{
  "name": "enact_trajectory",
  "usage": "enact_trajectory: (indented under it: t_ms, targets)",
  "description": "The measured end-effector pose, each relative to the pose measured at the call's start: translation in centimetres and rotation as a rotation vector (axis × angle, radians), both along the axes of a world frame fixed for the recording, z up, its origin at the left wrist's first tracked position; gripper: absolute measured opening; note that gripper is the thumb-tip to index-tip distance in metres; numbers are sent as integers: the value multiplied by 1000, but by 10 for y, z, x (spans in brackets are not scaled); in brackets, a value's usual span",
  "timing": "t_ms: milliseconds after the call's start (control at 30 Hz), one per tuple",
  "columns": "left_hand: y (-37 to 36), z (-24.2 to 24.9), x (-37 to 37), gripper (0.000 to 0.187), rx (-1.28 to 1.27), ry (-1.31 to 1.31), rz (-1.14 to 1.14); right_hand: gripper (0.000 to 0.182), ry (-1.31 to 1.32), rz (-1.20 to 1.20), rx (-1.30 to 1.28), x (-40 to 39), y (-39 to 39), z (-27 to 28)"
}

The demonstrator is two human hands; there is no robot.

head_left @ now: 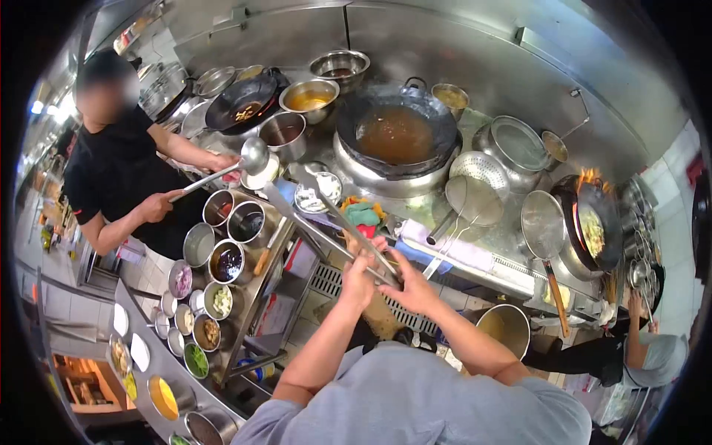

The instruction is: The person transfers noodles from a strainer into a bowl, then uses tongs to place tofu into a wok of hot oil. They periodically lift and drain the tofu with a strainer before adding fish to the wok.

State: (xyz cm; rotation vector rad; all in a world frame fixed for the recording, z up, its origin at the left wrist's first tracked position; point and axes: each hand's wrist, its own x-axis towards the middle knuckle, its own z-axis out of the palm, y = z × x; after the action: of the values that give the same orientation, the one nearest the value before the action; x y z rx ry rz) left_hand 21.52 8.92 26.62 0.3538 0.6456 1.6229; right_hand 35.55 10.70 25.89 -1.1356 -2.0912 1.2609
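Long metal tongs (pixel 337 214) are in front of me, their two arms reaching up and to the left and spreading apart towards the flat tips. My left hand (pixel 360 280) is closed around the arms near the joined end. My right hand (pixel 411 285) grips that joined end, thumb and fingers pressed on it. Below the tong tips lies a small bowl (pixel 317 194) with white contents, and a bundle of coloured cloths (pixel 363 213) rests beyond my hands at the counter edge. Nothing visible sits between the tong tips.
A large wok (pixel 397 133) of brown liquid stands ahead. Strainers (pixel 475 200) lie to its right, near a flaming wok (pixel 597 226). At left, a co-worker (pixel 119 156) holds a ladle (pixel 254 154) above pots of sauces (pixel 231 261). Another person (pixel 653 360) works at far right.
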Motion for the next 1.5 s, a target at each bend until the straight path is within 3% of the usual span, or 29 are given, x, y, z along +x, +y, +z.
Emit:
enact_trajectory:
  t_ms: [100,133,200,267,300,333,367,400,433,467,533,567,633,700,733,800,900,967,1000,1033,1067,1167,1200,1233,1267,1300,1400,1467,1500]
  targets:
    - [23,4,-28,58,69,231,-123,80,-159,-110,59,-19,12,28]
    - [33,8,-31,61,85,303,-170,79,-127,-129,334,-26,17,28]
    - [43,10,-34,60,75,408,-295,79,-49,-137,300,-40,31,37]
    - [48,27,-39,60,-61,352,-477,79,-250,-177,18,-44,37,50]
    - [53,26,-41,60,-92,396,-536,79,-193,-174,39,-44,40,44]
    - [59,28,-47,60,-117,468,-568,80,-145,-153,315,-44,43,32]
    - [65,7,-38,60,-143,405,-473,81,7,-123,156,-56,42,46]
    - [79,-14,-37,59,-146,342,-374,81,56,-127,215,-66,40,53]
    - [88,-9,-50,60,-95,98,-359,76,163,-172,105,-44,42,9]
    - [95,-2,-56,62,-34,-162,-378,66,554,-310,-135,-34,39,-7]
    - [106,9,-64,65,19,-161,-310,63,776,-834,-393,-13,28,-2]
    - [105,18,-61,66,64,-173,-274,63,781,-832,-384,-7,31,-13]
    - [101,11,-44,65,102,-36,-287,64,1166,-929,-852,-8,38,-14]
    - [98,19,-31,64,53,202,-375,64,1301,-566,-805,-32,51,3]
    - [101,28,-33,66,-28,69,-461,62,1261,-554,-760,-30,55,3]
    - [106,28,-36,70,35,105,-427,59,540,-512,-367,-22,64,7]
    - [120,21,-39,76,238,271,-301,76,310,-80,16,-36,60,25]
    - [124,22,-38,80,292,351,-315,79,19,-294,179,-57,63,42]
    - [124,18,-36,81,302,354,-330,74,-10,-340,230,-56,71,36]
    - [120,18,-35,82,280,293,-347,71,94,-345,100,-58,76,47]
    - [118,19,-37,83,259,241,-347,68,38,-324,234,-54,77,40]
    - [110,2,-43,87,221,177,-325,59,-98,-332,70,-60,63,40]
    - [110,-3,-43,86,237,229,-299,58,14,-351,29,-66,59,36]
    - [106,11,-56,87,248,359,-344,59,116,-306,103,-72,61,27]
    - [111,4,-55,88,202,520,-331,59,-148,-413,186,-62,59,2]
    - [112,8,-54,89,323,360,-355,60,-136,-411,294,-63,62,12]
    - [111,-3,-82,86,313,310,-452,65,-181,-424,31,-61,84,51]
    - [102,-37,-122,66,39,222,-381,67,-217,-421,204,-47,98,51]
    - [97,-72,-145,58,-241,364,-224,69,-284,-415,240,-39,105,55]
